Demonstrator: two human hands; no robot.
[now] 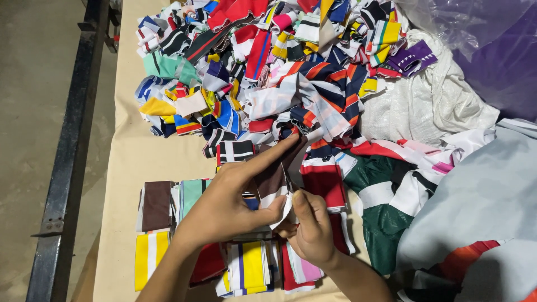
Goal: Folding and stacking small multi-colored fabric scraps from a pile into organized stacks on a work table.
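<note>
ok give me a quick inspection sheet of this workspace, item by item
surface: table under tan paper, mostly covered with cloth
job's things: dark brown and white fabric strip held between both hands; flat sorted pieces laid out below, among them a brown piece and a yellow and white piece
clutter: big loose heap of striped fabric strips at the far end; white woven sack; clear plastic bag; grey cloth
hands: left hand pinches the strip, forefinger stretched out; right hand grips its lower edge
cables: nothing seen
surroundings: black metal rail beside the table, concrete floor
</note>
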